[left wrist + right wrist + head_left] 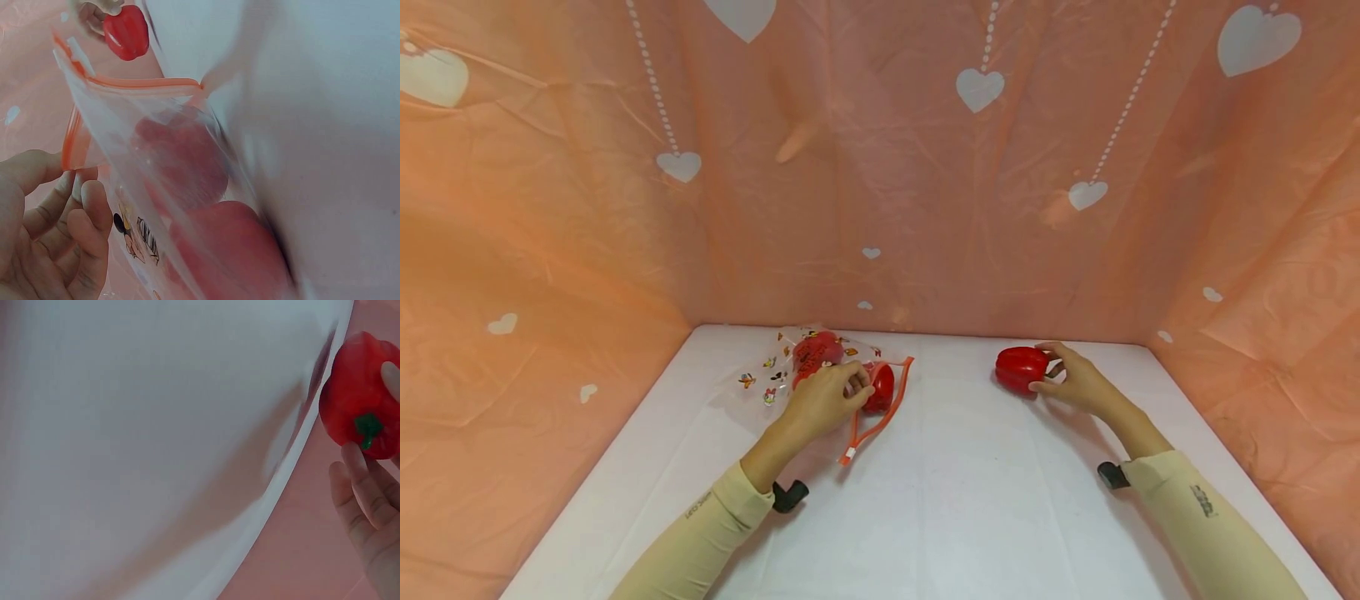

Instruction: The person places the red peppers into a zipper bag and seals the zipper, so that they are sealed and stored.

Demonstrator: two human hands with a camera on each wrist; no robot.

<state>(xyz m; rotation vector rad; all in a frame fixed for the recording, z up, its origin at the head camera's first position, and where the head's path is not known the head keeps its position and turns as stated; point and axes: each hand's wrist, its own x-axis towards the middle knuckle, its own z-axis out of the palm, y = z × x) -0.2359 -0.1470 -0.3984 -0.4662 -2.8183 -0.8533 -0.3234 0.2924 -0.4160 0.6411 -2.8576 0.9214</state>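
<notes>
A clear zip bag [119, 131] with cartoon prints and an orange zip edge lies on the left of the table. My left hand [829, 395] pinches the orange edge at the bag's open mouth, as the left wrist view shows. Inside the bag are red peppers [231, 250]; one bell pepper [881, 388] sits close to the mouth. Over on the right, my right hand [1078, 382] grips another red bell pepper [1022, 370] between thumb and fingers. Its green stem [368, 427] shows in the right wrist view.
The white table [970, 500] fills the space before me. Orange cloth walls [880, 200] with white hearts rise at the back and both sides. A black wrist-camera mount [790, 497] juts out below the left wrist, and another mount [1112, 476] sits at the right wrist.
</notes>
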